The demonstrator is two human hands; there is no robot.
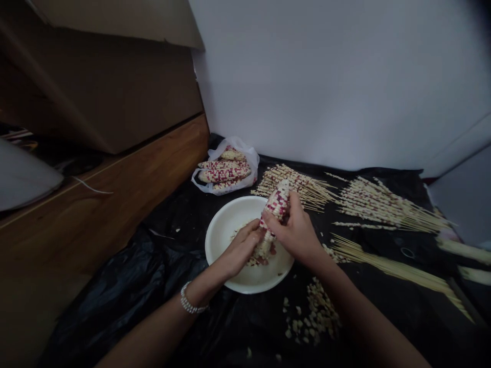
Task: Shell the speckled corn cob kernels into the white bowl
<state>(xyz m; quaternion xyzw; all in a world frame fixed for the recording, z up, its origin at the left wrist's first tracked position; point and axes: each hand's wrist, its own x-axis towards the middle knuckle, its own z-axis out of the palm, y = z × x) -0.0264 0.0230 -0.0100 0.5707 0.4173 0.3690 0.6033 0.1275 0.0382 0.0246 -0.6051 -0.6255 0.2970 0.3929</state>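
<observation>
Both hands hold one speckled white-and-purple corn cob (277, 203), tilted with its upper end away from me, above a white bowl (215, 225). My right hand (298, 225) wraps the cob's upper right side, thumb across its kernels. Lower down, my left hand (245, 244) has its fingers pressed against the cob's left side; a beaded bracelet (187, 301) circles that wrist. The cob's lower part looks pale and stripped. Loose kernels (253, 261) lie in the bowl, partly hidden by my hands.
A plastic bag (251, 158) of corn cobs stands behind the bowl. Kernel-threaded skewers (368, 204) lie in two bunches, bare sticks (383, 263) nearer. Scattered kernels (316, 317) lie on black plastic sheeting (161, 276). A wooden board (153, 168) borders the left, a pale wall (326, 92) the back.
</observation>
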